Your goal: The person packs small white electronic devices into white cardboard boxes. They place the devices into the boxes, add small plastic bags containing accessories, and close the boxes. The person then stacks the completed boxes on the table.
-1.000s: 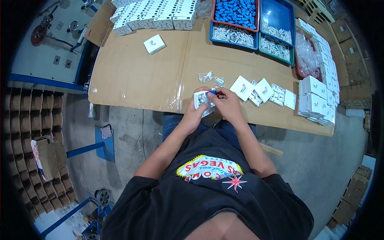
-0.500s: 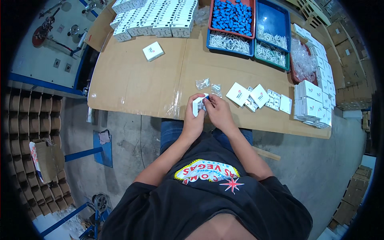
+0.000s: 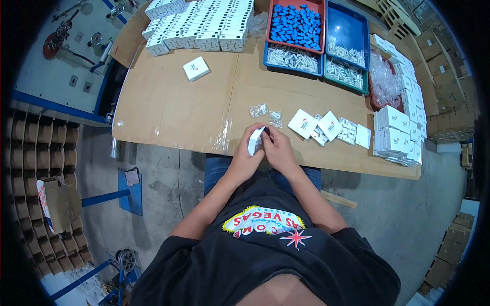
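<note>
Over the table's near edge, my left hand (image 3: 245,157) is closed round a small white box (image 3: 255,141), its thumb along the near side. My right hand (image 3: 280,151) has its fingers curled against the box's right edge; those fingertips are partly hidden. Just beyond my hands lie two small clear bags of parts, one bag (image 3: 258,110) left of the other bag (image 3: 275,119). To the right are a flat white box (image 3: 302,123), another white box (image 3: 329,126), a tray of small parts (image 3: 347,131) and a plain white square piece (image 3: 363,136).
White boxes (image 3: 204,30) stand in rows at the far left, with a single white box (image 3: 196,68) nearer. Farther right are a red bin of blue parts (image 3: 295,26), a blue bin (image 3: 348,23) and a green bin (image 3: 344,73). Stacked white boxes (image 3: 395,132) line the right edge.
The white box has tilted in my left hand, so its inside and the blue part seen before are now hidden. My right fingers have shifted slightly down its right side.
</note>
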The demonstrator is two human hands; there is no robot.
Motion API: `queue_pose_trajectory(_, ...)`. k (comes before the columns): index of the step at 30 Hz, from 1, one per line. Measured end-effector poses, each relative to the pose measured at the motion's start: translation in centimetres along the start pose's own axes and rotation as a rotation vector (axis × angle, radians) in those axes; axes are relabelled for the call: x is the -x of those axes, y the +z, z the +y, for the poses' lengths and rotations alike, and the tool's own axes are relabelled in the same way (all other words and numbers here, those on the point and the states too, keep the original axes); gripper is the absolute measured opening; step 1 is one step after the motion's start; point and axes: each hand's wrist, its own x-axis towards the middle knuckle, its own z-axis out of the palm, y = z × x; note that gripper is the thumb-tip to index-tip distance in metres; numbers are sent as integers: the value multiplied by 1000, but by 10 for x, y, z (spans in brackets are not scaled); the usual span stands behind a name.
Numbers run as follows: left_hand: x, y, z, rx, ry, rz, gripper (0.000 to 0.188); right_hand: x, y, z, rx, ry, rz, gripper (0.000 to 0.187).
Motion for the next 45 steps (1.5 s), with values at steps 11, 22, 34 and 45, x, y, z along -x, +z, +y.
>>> queue_pose_trajectory(11, 1, 13, 1, 84, 14, 184, 54, 7, 10, -26, 31, 66, 56, 24)
queue_pose_trajectory(22, 3, 13, 12, 94, -18, 220, 48, 12, 19, -26, 20, -58, 164, 23)
queue_pose_trajectory(34, 1, 7, -3, 72, -39, 126, 46, 17, 11, -22, 55, -21, 170, 27)
queue_pose_trajectory(45, -5, -29, -15, 713, -749, -216, 68, 3, -26, -20, 468, -127, -242, 37)
